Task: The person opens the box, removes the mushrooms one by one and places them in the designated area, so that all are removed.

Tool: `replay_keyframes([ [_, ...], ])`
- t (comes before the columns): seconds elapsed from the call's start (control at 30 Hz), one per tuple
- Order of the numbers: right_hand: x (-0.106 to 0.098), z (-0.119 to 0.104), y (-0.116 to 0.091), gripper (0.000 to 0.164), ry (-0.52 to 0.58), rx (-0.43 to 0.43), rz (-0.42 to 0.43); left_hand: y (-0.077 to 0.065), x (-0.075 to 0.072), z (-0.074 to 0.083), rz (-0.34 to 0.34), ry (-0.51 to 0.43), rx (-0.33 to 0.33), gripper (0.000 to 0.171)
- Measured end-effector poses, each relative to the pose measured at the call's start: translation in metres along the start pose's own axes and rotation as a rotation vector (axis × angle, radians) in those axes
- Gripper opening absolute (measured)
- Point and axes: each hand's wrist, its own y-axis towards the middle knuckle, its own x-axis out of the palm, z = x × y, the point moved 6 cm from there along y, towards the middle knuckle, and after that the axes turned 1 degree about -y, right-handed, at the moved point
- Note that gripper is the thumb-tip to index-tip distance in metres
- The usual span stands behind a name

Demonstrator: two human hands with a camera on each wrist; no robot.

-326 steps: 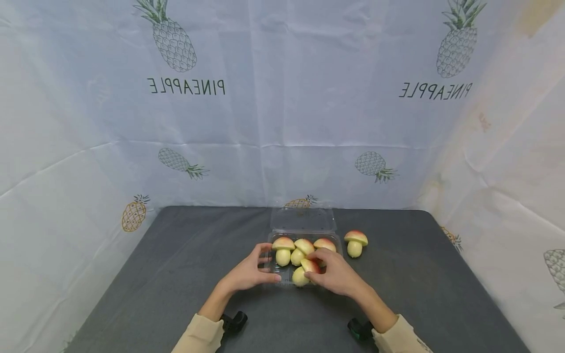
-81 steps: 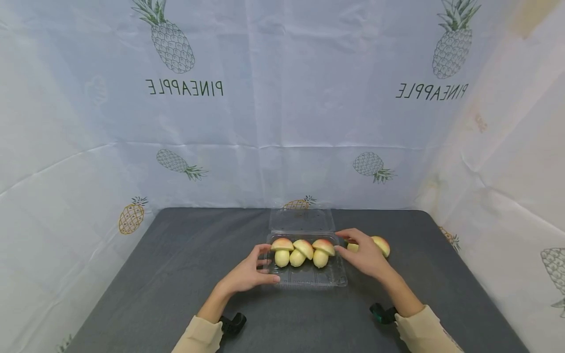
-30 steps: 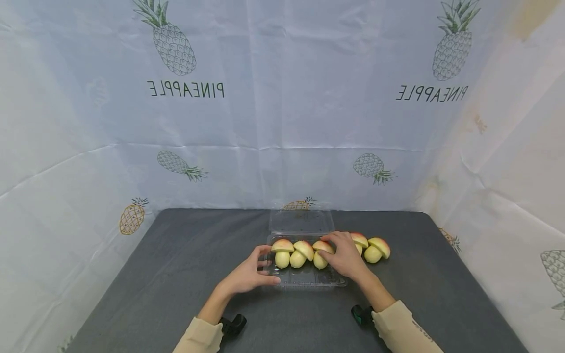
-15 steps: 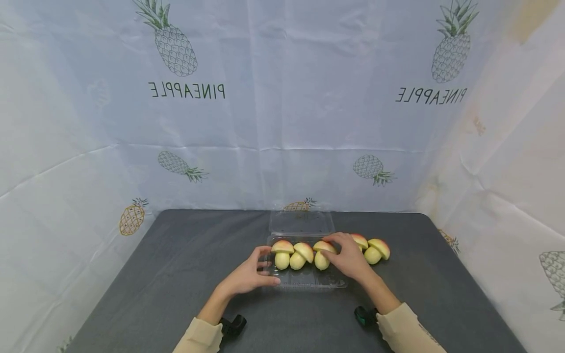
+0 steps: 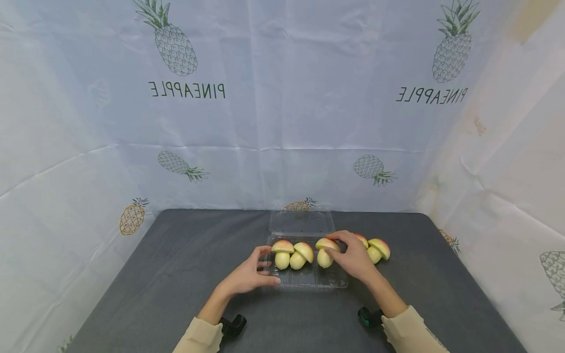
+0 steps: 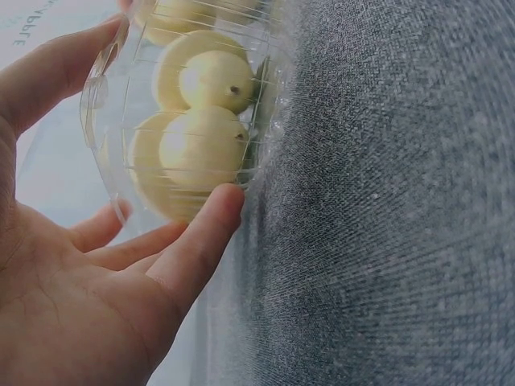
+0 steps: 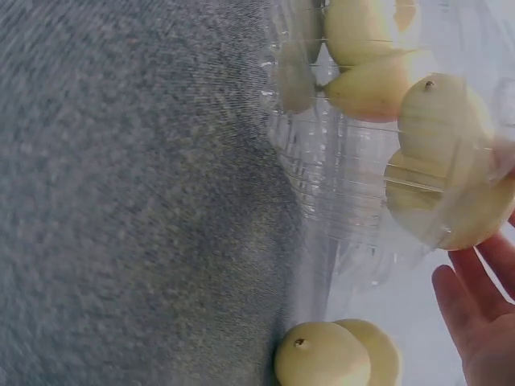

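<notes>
Head view: clear plastic box (image 5: 302, 281) holds smooth mushroom-shaped pieces (image 5: 282, 260).

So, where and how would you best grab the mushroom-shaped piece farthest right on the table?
Probably by the cap of that rightmost piece, from above and the right. The cap is wider than the stem, offering an edge to grip, and leans right. On the left, a neighbouring piece and the right hand leave less room.
</notes>
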Motion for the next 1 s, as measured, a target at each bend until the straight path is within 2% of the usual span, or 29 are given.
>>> replay_keyframes([
  [0.33,-0.011,-0.005,-0.003,0.029,0.067,-0.014,0.014,-0.001,0.001,0.001,0.001,0.017,0.010,0.090],
  [0.5,-0.017,-0.005,-0.006,0.030,0.061,0.008,0.018,0.000,0.001,0.000,0.000,0.016,0.007,0.090],
  [0.73,-0.027,-0.008,-0.009,0.031,0.085,-0.007,0.011,0.000,0.000,0.000,-0.001,0.013,0.010,0.090],
  [1.0,-0.038,-0.009,-0.015,0.031,0.036,-0.047,0.027,0.000,0.000,0.000,-0.003,0.006,0.009,0.090],
])
